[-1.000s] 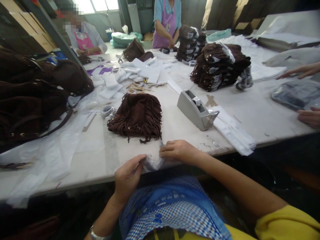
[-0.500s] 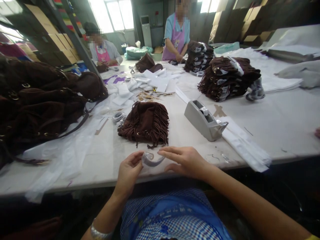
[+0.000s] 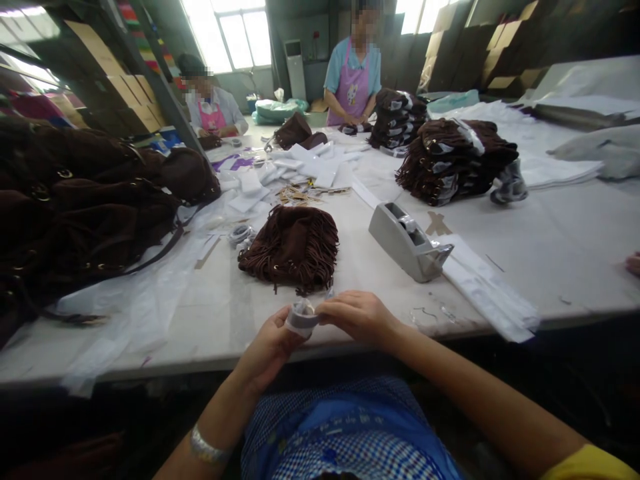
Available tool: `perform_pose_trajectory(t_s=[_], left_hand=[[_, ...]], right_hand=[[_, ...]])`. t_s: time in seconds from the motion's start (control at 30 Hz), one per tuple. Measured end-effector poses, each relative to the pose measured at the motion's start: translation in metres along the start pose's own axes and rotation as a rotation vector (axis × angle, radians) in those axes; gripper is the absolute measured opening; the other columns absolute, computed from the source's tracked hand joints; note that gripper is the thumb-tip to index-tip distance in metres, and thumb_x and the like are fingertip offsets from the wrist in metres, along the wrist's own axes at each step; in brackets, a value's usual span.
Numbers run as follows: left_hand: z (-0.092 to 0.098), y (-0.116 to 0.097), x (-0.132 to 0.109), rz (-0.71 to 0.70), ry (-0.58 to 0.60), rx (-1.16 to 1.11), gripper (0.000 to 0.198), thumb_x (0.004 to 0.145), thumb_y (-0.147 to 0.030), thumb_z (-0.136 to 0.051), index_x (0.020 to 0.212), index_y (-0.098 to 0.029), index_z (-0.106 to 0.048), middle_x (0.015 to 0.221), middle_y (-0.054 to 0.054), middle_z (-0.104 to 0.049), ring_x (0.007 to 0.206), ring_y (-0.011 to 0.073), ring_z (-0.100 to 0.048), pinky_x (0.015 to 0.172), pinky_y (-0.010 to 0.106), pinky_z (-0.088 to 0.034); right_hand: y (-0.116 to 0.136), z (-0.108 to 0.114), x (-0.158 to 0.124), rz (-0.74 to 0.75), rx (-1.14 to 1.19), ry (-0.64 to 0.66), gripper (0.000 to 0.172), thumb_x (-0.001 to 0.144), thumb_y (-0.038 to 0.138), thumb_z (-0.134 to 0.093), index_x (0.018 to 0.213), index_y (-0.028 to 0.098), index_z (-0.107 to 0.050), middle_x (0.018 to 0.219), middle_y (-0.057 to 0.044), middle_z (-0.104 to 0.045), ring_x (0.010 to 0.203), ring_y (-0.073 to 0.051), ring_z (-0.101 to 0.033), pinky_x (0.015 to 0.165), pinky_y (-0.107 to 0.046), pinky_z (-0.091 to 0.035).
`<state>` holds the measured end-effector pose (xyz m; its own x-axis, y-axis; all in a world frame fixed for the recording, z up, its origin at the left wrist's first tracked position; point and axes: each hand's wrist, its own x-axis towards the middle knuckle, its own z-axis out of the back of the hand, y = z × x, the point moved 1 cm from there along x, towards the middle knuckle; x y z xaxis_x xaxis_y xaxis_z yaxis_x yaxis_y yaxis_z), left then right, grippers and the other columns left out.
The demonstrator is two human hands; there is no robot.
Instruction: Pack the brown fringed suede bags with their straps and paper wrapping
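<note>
Close to the table's front edge, my left hand (image 3: 277, 337) is closed round a small coil wrapped in whitish film (image 3: 303, 320), perhaps a rolled strap. My right hand (image 3: 361, 316) has its fingertips bent together and pinched at the coil's right side. A bit of clear film pokes up by those fingers. Just beyond both hands lies a dark brown fringed bag (image 3: 293, 247), flat on the table. A second film-wrapped coil (image 3: 241, 235) touches or nearly touches the bag's left side. To the right stands a grey tape dispenser (image 3: 407, 243).
Brown bags (image 3: 90, 207) are heaped at the left by a metal post. White packets (image 3: 295, 167) lie beyond the fringed bag. Stacked fringed bags (image 3: 457, 160) stand at the back right, and white strips (image 3: 490, 287) by the dispenser. Two co-workers (image 3: 353, 80) are across the table.
The film-wrapped coil is rounder and more compact. My right hand's fingers have gone from stretched out to pinched against it, and my left hand has shifted slightly right.
</note>
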<state>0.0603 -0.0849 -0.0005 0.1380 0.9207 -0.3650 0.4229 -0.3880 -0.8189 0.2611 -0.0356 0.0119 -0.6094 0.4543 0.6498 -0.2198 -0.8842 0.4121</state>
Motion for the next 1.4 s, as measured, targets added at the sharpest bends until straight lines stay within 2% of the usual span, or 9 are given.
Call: perform_pose_trajectory(t_s=[0.13, 0.3, 0.5, 0.73, 0.83, 0.97, 1.1, 1.23, 1.4], left_hand=[[0.001, 0.000, -0.001, 0.047, 0.066, 0.014, 0.035, 0.068, -0.029, -0.084, 0.099, -0.016, -0.073, 0.097, 0.007, -0.072, 0.076, 0.0135, -0.063, 0.068, 0.019, -0.051], [0.002, -0.006, -0.002, 0.135, 0.131, 0.049, 0.040, 0.066, -0.026, -0.083, 0.103, -0.016, -0.073, 0.103, 0.010, -0.072, 0.086, 0.0189, -0.067, 0.073, 0.023, -0.053], [-0.003, -0.014, 0.002, 0.217, 0.208, -0.016, 0.038, 0.064, -0.016, -0.083, 0.101, -0.015, -0.074, 0.102, 0.008, -0.072, 0.085, 0.0152, -0.066, 0.073, 0.019, -0.053], [-0.011, -0.029, 0.010, 0.212, 0.166, -0.063, 0.038, 0.064, -0.034, -0.089, 0.089, -0.014, -0.068, 0.073, 0.001, -0.065, 0.058, 0.0073, -0.059, 0.053, 0.014, -0.049], [-0.012, -0.038, 0.012, -0.040, 0.134, 0.157, 0.037, 0.079, -0.046, -0.077, 0.093, -0.014, -0.067, 0.079, 0.005, -0.068, 0.064, 0.0114, -0.064, 0.059, 0.020, -0.054], [-0.014, -0.051, 0.017, -0.715, -0.120, 0.670, 0.023, 0.088, -0.035, -0.068, 0.104, -0.019, -0.071, 0.104, 0.008, -0.071, 0.091, 0.0195, -0.068, 0.075, 0.028, -0.058], [-0.018, -0.057, 0.031, -1.237, -0.112, 1.148, 0.025, 0.093, -0.023, -0.060, 0.117, -0.024, -0.069, 0.119, 0.006, -0.069, 0.108, 0.0207, -0.063, 0.095, 0.034, -0.053], [-0.015, -0.057, 0.049, -1.366, -0.130, 1.318, 0.025, 0.094, -0.021, -0.060, 0.117, -0.023, -0.067, 0.117, 0.006, -0.071, 0.100, 0.0196, -0.065, 0.089, 0.032, -0.055], [-0.004, -0.049, 0.057, -1.271, -0.057, 1.299, 0.022, 0.096, -0.024, -0.057, 0.116, -0.023, -0.065, 0.114, 0.005, -0.071, 0.101, 0.0178, -0.068, 0.089, 0.027, -0.054]], right_hand=[[0.000, 0.003, 0.002, -0.082, 0.150, 0.005, 0.030, 0.095, 0.026, -0.062, 0.124, 0.022, -0.064, 0.103, -0.006, -0.076, 0.089, -0.017, -0.073, 0.080, -0.026, -0.059], [-0.004, 0.015, 0.010, -0.067, 0.342, 0.190, 0.035, 0.099, 0.019, -0.051, 0.132, 0.024, -0.061, 0.107, -0.006, -0.074, 0.087, -0.013, -0.072, 0.081, -0.022, -0.058], [-0.012, 0.028, 0.028, 0.003, 0.282, 0.306, 0.028, 0.099, 0.024, -0.053, 0.122, 0.027, -0.069, 0.107, -0.006, -0.072, 0.088, -0.012, -0.069, 0.080, -0.021, -0.055], [-0.022, 0.029, 0.045, -0.066, 0.375, 0.090, 0.016, 0.092, 0.028, -0.064, 0.099, 0.021, -0.076, 0.092, -0.007, -0.068, 0.081, -0.014, -0.065, 0.072, -0.025, -0.054], [-0.032, 0.027, 0.049, -0.295, 0.519, -0.028, 0.014, 0.085, 0.033, -0.073, 0.087, 0.020, -0.076, 0.085, -0.004, -0.066, 0.079, -0.015, -0.062, 0.072, -0.026, -0.051], [-0.046, 0.018, 0.047, -0.621, 0.866, -0.021, 0.021, 0.084, 0.038, -0.074, 0.085, 0.017, -0.075, 0.080, -0.001, -0.065, 0.078, -0.014, -0.059, 0.077, -0.026, -0.048], [-0.055, 0.009, 0.047, -0.763, 1.137, 0.007, 0.029, 0.082, 0.042, -0.076, 0.095, 0.017, -0.075, 0.089, -0.003, -0.070, 0.087, -0.015, -0.062, 0.091, -0.030, -0.047], [-0.058, 0.003, 0.049, -0.857, 1.258, 0.016, 0.032, 0.079, 0.045, -0.078, 0.096, 0.018, -0.074, 0.092, -0.004, -0.071, 0.086, -0.015, -0.064, 0.090, -0.030, -0.048], [-0.056, -0.005, 0.047, -0.940, 1.129, -0.049, 0.036, 0.079, 0.048, -0.077, 0.099, 0.018, -0.073, 0.092, -0.004, -0.071, 0.080, -0.014, -0.064, 0.079, -0.028, -0.051]])
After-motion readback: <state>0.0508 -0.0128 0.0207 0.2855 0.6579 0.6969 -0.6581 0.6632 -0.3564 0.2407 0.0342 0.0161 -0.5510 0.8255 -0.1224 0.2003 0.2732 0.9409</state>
